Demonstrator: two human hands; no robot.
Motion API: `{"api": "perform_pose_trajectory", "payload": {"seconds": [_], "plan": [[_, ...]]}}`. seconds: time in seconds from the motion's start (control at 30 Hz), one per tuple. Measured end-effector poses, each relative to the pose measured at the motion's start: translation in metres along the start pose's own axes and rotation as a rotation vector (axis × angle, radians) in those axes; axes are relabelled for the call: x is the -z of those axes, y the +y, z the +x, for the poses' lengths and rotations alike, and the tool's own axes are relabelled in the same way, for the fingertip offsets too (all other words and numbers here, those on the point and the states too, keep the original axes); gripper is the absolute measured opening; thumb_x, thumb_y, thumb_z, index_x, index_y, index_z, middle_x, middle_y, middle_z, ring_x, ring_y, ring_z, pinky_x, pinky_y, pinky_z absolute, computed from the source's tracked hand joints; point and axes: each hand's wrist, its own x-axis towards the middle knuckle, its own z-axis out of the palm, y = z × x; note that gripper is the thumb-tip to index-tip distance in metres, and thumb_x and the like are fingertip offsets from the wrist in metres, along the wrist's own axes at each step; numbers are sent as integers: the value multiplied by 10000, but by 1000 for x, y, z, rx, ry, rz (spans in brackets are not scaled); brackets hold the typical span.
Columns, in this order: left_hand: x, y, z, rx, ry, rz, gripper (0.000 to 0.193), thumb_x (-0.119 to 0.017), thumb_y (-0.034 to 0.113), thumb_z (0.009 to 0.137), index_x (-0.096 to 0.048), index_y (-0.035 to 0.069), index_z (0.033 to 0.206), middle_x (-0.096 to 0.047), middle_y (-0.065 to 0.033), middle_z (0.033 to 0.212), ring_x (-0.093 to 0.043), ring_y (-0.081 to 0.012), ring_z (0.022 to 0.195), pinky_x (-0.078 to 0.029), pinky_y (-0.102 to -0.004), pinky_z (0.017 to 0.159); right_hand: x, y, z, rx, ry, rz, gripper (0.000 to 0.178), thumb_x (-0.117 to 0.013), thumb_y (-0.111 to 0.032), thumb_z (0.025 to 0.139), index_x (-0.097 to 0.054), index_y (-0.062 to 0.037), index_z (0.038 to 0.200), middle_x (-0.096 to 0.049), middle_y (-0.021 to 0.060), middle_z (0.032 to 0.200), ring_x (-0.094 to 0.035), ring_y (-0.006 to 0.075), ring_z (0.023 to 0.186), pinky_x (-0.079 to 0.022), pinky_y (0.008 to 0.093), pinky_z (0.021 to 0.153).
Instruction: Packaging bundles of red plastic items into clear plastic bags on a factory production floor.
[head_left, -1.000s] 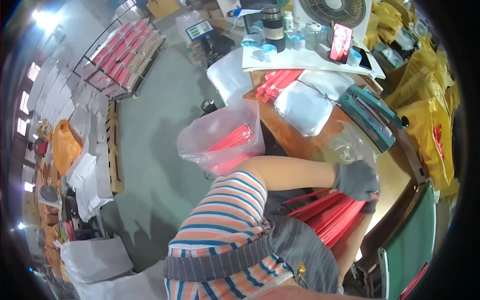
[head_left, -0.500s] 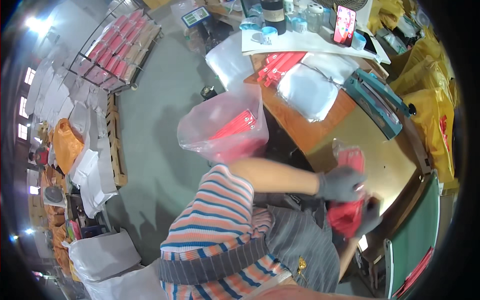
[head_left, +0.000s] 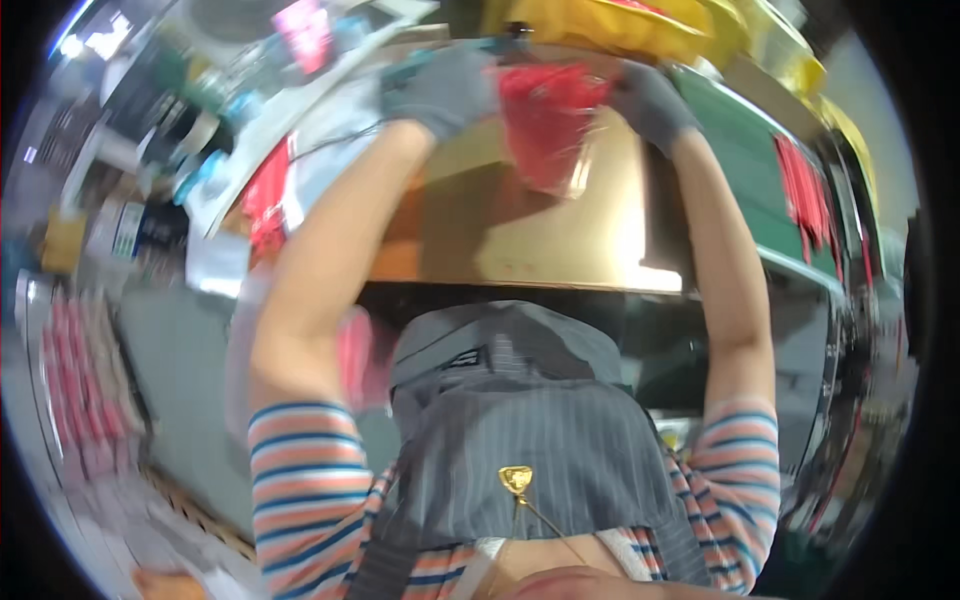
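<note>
A clear plastic bag of red contents [head_left: 545, 120] hangs between my two hands above the gold-coloured worktop. What the red pieces are is blurred. My left hand [head_left: 445, 90], in a grey glove, is at the bag's upper left edge with its fingers closed on it. At the upper right edge is my right hand [head_left: 655, 105], also gloved in grey, its fingertips closed on the bag and partly smeared by motion. Behind my left hand the teal bag sealer [head_left: 400, 75] shows only in part.
Red strips [head_left: 268, 190] lie on the bench's left, beside clear bags [head_left: 335, 130]. A white shelf [head_left: 300, 105] stands beyond, holding a propped phone [head_left: 303, 35]. To the right is a green board [head_left: 735, 170] with red strips [head_left: 803, 195]. Yellow sacks [head_left: 600, 28] line the back.
My view has swung round to face the bench. Both hands have moved away from my body toward the bench's far edge, carrying the bag of red contents, and my arms are now stretched out.
</note>
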Motion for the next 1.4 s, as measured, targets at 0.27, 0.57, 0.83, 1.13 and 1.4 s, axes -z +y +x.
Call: {"api": "perform_pose_trajectory", "payload": {"seconds": [0.27, 0.57, 0.83, 1.13, 1.4], "plan": [[8, 41, -22, 162, 2, -678, 304, -486, 152, 877, -615, -63, 1049, -637, -84, 668, -626, -109, 552, -456, -222, 459, 52, -2, -30, -363, -390, 489, 337, -644, -277, 839, -559, -49, 1072, -649, 38, 799, -616, 117, 622, -479, 251, 527], [42, 86, -34, 139, 197, -860, 279, -646, 121, 836, -606, -6, 1081, -647, -59, 735, -571, -69, 605, -460, -210, 555, 5, -48, -35, 375, 89, 90, 228, -638, -249, 853, -551, -42, 814, -603, 129, 667, -612, 310, 654, -465, 369, 602], [-94, -46, -40, 497, -187, -1315, 462, -782, 111, 686, -601, 26, 1103, -639, -42, 1003, -606, -151, 901, -473, -304, 836, -95, -4, 56, 226, 70, -18, 331, -594, -358, 862, -586, -34, 795, -656, 143, 799, -636, 321, 757, -480, 396, 670], [-151, -139, -23, 783, 85, -1526, 405, -777, 176, 706, -623, 17, 1045, -649, -73, 1003, -621, -184, 847, -504, -316, 758, -110, -47, 177, 58, 252, -41, 417, -571, -481, 807, -642, -85, 915, -632, 122, 911, -629, 301, 879, -498, 387, 774], [-135, -149, -17, 844, -91, -1643, 564, -674, 240, 770, -497, -32, 1231, -546, -146, 1208, -542, -282, 1085, -439, -398, 941, -160, 22, 145, -223, 20, -120, 198, -578, -201, 687, -712, -101, 794, -683, 132, 801, -672, 294, 776, -528, 409, 663]]}}
